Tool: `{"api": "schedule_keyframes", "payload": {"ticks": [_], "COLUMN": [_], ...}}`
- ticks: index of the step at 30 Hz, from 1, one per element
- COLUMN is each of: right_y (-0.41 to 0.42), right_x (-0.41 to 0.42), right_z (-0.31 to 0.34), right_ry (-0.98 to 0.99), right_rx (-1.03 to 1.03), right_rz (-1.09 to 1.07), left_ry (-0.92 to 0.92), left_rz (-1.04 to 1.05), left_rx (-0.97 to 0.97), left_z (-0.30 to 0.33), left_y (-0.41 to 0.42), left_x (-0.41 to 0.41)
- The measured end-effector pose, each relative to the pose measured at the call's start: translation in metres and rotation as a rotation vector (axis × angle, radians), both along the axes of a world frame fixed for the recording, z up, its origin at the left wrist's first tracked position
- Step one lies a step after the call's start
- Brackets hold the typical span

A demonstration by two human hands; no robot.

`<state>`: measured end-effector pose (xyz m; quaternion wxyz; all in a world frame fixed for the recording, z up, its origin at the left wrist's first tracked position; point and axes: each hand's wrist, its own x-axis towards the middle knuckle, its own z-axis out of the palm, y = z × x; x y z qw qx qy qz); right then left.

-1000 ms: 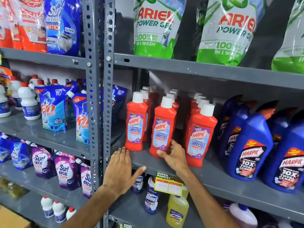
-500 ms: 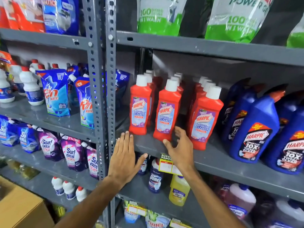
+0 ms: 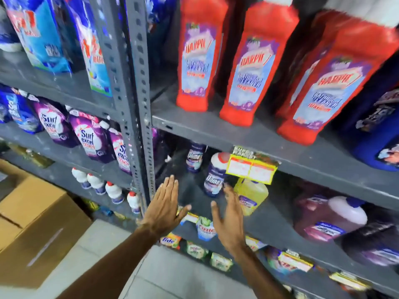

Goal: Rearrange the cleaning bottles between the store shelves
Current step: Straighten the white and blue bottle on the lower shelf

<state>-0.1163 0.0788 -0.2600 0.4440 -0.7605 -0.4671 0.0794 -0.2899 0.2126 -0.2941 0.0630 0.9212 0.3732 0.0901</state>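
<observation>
Grey shelf (image 3: 248,134): red Harpic bottles (image 3: 248,67) seemingly upright, caps up, both hands (image 3: 164,206) empty.

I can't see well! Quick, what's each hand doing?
Left hand: open, fingers spread, holding nothing.
Right hand: open, holding nothing, close to the purple-labelled white-capped plastic bottle.

3 red Harpic bottles (image 3: 244,67) with purple-and-blue labels stand upright at the near edge of the upper grey shelf (image 3: 248,134), more red ones behind. On the lower shelf (image 3: 278,225), 2 dark blue Domex bottles (image 3: 213,180) stand upright, one farther left, a yellow bottle (image 3: 251,196) just right of the nearer.
</observation>
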Motion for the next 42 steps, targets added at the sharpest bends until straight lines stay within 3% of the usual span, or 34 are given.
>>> {"api": "schedule_keyframes", "payload": {"ticks": [5,13,27,42], "right_y": [0.045,0.089,0.137,0.153], "right_x": [0.016,0.045,0.010,-0.002], "right_z": [-0.062,-0.110,-0.111,-0.116], "right_ry": [0.250,0.302,0.317,0.377], "right_rx": [-0.093,-0.011,-0.056,0.013], "right_rz": [-0.103,-0.142,0.035,-0.008], "left_ry": [0.084,0.129,0.155,0.180], "left_rz": [0.100,0.148,0.132,0.131], "left_rx": [-0.129,-0.147,-0.086,-0.069], "left_z": [-0.061,-0.100,-0.108,-0.109], "left_y": [0.026,0.047,0.047,0.049], "left_x": [0.023,0.030,0.026,0.026]}}
